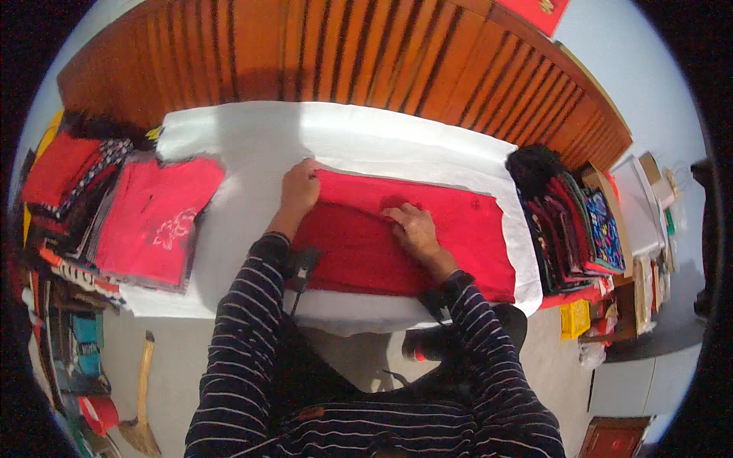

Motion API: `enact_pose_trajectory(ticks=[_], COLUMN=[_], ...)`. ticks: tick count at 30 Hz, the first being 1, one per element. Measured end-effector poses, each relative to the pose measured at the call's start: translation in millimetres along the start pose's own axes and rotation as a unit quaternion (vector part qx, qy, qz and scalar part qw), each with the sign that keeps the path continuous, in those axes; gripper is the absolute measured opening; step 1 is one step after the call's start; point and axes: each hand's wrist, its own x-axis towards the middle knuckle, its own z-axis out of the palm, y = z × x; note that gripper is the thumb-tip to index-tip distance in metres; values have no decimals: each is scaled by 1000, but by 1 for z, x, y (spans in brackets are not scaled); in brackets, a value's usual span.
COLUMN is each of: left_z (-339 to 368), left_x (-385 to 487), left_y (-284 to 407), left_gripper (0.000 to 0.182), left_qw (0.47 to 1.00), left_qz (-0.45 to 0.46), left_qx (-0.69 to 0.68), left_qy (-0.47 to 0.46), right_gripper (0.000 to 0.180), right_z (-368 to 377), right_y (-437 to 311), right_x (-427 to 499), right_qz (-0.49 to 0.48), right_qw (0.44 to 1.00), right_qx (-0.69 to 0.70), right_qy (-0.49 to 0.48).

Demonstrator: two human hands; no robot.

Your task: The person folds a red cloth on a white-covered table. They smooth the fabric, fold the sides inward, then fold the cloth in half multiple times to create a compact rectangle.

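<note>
A red folded garment (366, 246) lies across the white cloth (355, 129) in front of me. My left hand (300, 186) pinches its upper left corner, with the fingertips partly hidden. On the middle of the garment rests my right hand (413, 229), fingers curled down at the edge of a fold; whether they grip the fabric I cannot tell. Over on the left, a pinkish-red top (154, 223) with a pale flower print lies on other garments.
Folded clothes (572, 229) are stacked at the right, and another pile (63, 172) stands far left. A slatted wooden panel (343, 51) rises behind the cloth. On the floor are a yellow plastic basket (575, 319) and a broom (143, 395).
</note>
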Motion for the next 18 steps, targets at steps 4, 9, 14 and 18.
enact_pose_trajectory(ticks=[4,9,14,18], left_z=[3,7,7,5], left_x=[-9,-17,-33,-33], left_y=[15,40,44,45], left_gripper=[22,28,42,45], left_qw=[990,983,968,966], left_qz=[45,104,117,68], left_qx=[117,137,195,218], left_qy=[64,-63,-106,-118], right_gripper=[29,26,25,26], right_z=[-2,-10,-18,-22], right_y=[-5,0,34,91], right_x=[-3,-2,-7,-24], right_qz=[-16,-11,74,161], right_qw=[1000,998,997,985], right_qx=[-11,60,30,1], right_qy=[16,2,11,61])
